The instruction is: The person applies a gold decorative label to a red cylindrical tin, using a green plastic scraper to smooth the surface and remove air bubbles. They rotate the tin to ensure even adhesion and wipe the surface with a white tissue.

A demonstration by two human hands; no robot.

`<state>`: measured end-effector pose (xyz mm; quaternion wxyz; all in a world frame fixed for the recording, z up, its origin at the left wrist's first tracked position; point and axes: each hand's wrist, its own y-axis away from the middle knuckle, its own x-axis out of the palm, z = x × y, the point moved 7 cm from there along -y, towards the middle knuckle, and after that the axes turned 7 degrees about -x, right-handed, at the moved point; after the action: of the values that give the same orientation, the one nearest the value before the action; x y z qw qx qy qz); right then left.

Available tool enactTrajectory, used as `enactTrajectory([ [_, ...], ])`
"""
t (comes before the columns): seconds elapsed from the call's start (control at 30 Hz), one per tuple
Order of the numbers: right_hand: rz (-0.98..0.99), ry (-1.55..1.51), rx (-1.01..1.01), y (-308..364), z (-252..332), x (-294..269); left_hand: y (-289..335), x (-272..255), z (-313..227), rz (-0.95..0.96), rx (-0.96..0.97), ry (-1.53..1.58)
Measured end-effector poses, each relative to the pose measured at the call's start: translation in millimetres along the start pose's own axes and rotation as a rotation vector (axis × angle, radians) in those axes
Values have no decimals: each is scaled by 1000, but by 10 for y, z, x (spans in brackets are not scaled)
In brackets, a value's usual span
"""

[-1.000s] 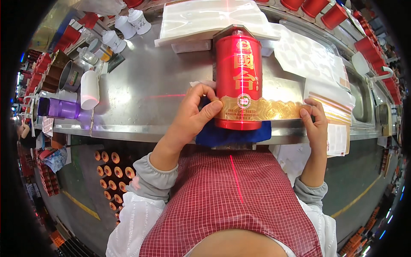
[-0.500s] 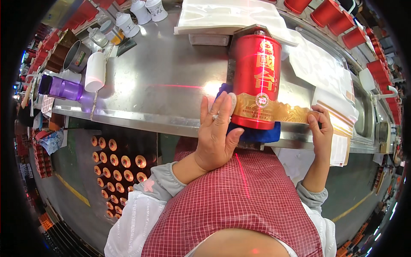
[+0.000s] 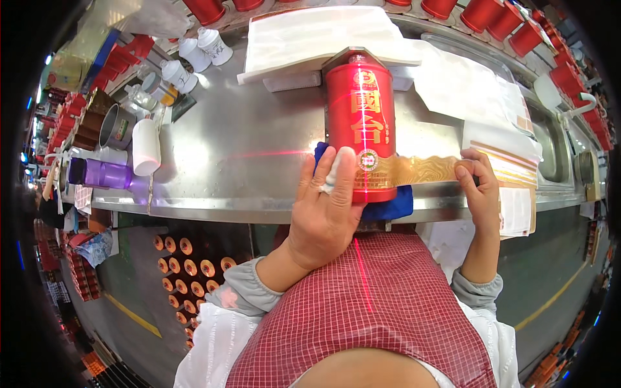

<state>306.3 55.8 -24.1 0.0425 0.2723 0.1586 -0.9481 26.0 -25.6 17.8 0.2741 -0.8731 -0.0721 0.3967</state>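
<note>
A red cylindrical bottle (image 3: 365, 107) with gold lettering lies in a holder on the steel worktop, its base toward me. Around its lower part runs a gold label strip (image 3: 427, 169), whose loose right end stretches off the bottle. My right hand (image 3: 480, 181) pinches that end. Fingers stretched out, my left hand (image 3: 323, 210) rests against the bottle's lower left side at the label. Something white (image 3: 332, 173) shows among its fingers; whether cloth or finger covering, I cannot tell. Under the bottle sits a blue cloth (image 3: 394, 204), partly hidden. A red laser line falls along the bottle.
White sheets (image 3: 317, 39) lie behind the bottle, and stacked label sheets (image 3: 511, 161) at the right near a sink (image 3: 553, 152). On the left stand a purple bottle (image 3: 107, 173), a white roll (image 3: 146, 147), a metal cup (image 3: 118, 126) and white jars (image 3: 213, 45). Gold-topped items (image 3: 191, 266) stand below left.
The whole view has shifted slightly. My left hand has slid toward the bottle's front, its fingers now over the label's left part. My right hand still pinches the strip's end.
</note>
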Motion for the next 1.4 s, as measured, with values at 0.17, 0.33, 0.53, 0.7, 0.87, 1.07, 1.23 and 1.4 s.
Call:
enactTrajectory([
  [0.17, 1, -20, -26, -24, 73, 28, 119, 30, 155, -146, 3, 154],
  [0.33, -22, -52, -46, -32, 37, 12, -17, -30, -175, 69, 214, -342],
  [0.53, -3, -84, -48, -49, 98, 58, -168, 73, -183, 46, 199, -236],
  [0.7, 54, -237, -55, -83, 226, 168, 150, 38, 254, -125, -48, 130],
  [0.87, 76, -249, -27, -68, 120, 182, -54, -40, -119, 93, 169, -297],
  [1.07, 71, -297, -12, -41, 92, 222, -166, 63, -209, 145, 224, -290],
  [1.23, 105, -363, -41, -44, 230, 288, 19, 38, 59, -66, 70, 60],
  [1.4, 105, -399, -2, -28, 194, 309, -32, 22, -63, 100, 219, -214],
])
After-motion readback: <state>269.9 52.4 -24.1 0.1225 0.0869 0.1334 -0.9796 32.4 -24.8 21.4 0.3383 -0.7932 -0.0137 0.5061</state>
